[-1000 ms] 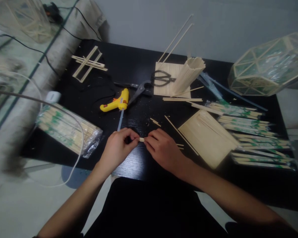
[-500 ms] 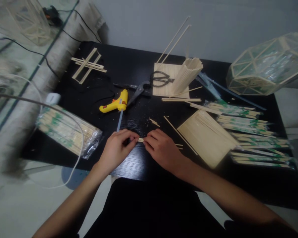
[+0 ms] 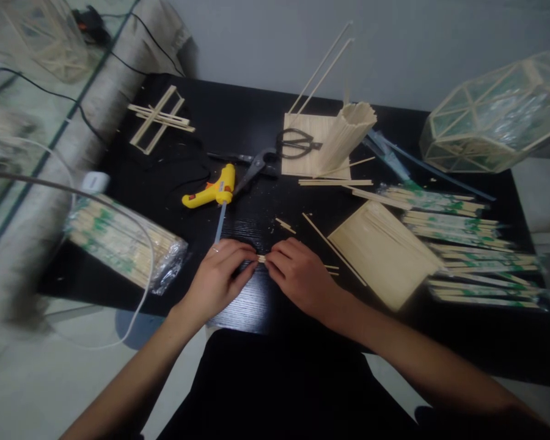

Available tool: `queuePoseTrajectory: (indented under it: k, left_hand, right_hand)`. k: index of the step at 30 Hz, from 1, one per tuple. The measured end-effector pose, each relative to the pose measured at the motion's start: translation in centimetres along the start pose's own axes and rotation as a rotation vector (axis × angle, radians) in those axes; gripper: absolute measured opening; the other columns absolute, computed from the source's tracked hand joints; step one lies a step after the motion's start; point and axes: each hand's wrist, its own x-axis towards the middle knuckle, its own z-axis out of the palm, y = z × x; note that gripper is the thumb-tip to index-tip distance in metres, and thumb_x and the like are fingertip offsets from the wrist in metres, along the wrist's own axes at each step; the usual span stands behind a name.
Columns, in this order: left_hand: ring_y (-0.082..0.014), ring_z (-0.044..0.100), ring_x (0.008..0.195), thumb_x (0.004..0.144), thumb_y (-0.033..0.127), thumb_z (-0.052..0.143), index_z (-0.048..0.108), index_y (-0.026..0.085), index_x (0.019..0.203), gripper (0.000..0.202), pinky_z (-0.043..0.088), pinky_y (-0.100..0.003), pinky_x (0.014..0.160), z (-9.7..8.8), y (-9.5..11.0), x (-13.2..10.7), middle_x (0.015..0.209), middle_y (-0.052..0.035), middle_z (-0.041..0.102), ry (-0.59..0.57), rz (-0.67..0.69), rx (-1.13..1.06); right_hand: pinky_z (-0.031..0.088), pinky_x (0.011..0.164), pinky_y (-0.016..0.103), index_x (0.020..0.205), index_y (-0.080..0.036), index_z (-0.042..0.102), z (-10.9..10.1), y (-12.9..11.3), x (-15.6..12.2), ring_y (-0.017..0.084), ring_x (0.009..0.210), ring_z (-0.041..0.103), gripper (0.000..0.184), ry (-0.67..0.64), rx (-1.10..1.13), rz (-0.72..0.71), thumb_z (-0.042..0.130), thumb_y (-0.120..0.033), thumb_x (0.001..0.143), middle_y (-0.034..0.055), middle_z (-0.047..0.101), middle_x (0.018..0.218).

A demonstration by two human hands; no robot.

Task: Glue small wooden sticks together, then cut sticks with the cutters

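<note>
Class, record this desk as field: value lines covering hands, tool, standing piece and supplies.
Left hand: fingertips at one end of short sticks
Right hand: fingertips at their other end
Tool: yellow glue gun, lying beyond the left hand
Standing piece: stick cylinder on a square wooden panel
Supplies: bagged sticks at left, more packs at right
</note>
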Motion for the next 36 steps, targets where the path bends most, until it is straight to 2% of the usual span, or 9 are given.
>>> queuePoseTrajectory:
  k: [5,12,19,24,29,32,36]
  left_hand:
    - [-0.0188,0.066,0.105,0.097,0.014,0.064,0.065,0.020,0.105,0.010,0.052,-0.036,0.095,-0.45,-0.12,-0.06,0.107,-0.0043,0.074,-0.025,-0.006,-0.032]
    - [-0.0220,0.068,0.109,0.097,0.013,0.060,0.068,0.020,0.112,0.018,0.053,-0.041,0.097,-0.74,-0.23,-0.26,0.114,-0.0069,0.074,-0.063,0.115,0.097]
    - [-0.0225,0.066,0.109,0.098,0.013,0.060,0.068,0.017,0.112,0.017,0.053,-0.042,0.098,-1.01,-0.19,-0.03,0.114,-0.0082,0.073,-0.107,0.139,0.133]
    - [-0.0200,0.067,0.105,0.097,0.015,0.062,0.068,0.021,0.109,0.014,0.054,-0.039,0.095,-0.59,-0.49,-0.11,0.110,-0.0055,0.074,-0.037,0.088,0.038]
    - [-0.0198,0.071,0.101,0.094,0.021,0.070,0.062,0.021,0.117,0.025,0.057,-0.037,0.091,-0.20,-0.79,-0.45,0.107,-0.0050,0.075,0.050,-0.094,0.009]
    - [-0.0201,0.073,0.102,0.095,0.023,0.069,0.056,0.022,0.130,0.037,0.057,-0.038,0.094,-0.11,-0.87,-0.61,0.108,-0.0045,0.077,0.033,-0.125,-0.023]
    - [-0.0204,0.073,0.102,0.097,0.024,0.068,0.055,0.023,0.134,0.039,0.056,-0.040,0.096,-0.16,-0.86,-0.59,0.106,-0.0044,0.077,0.012,-0.118,-0.052]
  right_hand:
    - [0.048,0.089,0.036,0.087,-0.013,0.069,0.09,0.01,0.06,0.022,0.091,0.058,0.022,0.017,0.008,0.009,0.053,-0.012,0.102,0.0096,0.068,0.093]
    - [0.047,0.088,0.036,0.086,-0.013,0.068,0.03,0.02,0.05,0.022,0.089,0.058,0.024,0.009,-0.006,-0.010,0.051,-0.009,0.102,0.0098,0.067,0.092]
    - [0.047,0.088,0.036,0.085,-0.014,0.067,0.19,0.04,0.02,0.022,0.089,0.057,0.025,0.024,-0.015,-0.020,0.050,-0.011,0.103,0.0093,0.067,0.092]
    - [0.047,0.088,0.036,0.087,-0.014,0.068,0.35,0.10,0.00,0.022,0.090,0.057,0.022,0.043,-0.003,0.003,0.053,-0.013,0.102,0.0087,0.068,0.093]
    - [0.047,0.088,0.036,0.087,-0.013,0.068,0.32,0.14,-0.03,0.021,0.089,0.057,0.021,0.043,-0.012,-0.021,0.054,-0.011,0.102,0.0089,0.068,0.094]
    - [0.047,0.087,0.036,0.085,-0.013,0.068,0.43,0.20,-0.06,0.021,0.088,0.057,0.022,0.054,-0.018,-0.030,0.053,-0.011,0.102,0.0087,0.068,0.092]
    - [0.048,0.087,0.035,0.085,-0.013,0.068,0.54,0.19,-0.06,0.021,0.088,0.057,0.024,0.063,-0.004,-0.026,0.052,-0.012,0.103,0.0082,0.068,0.091]
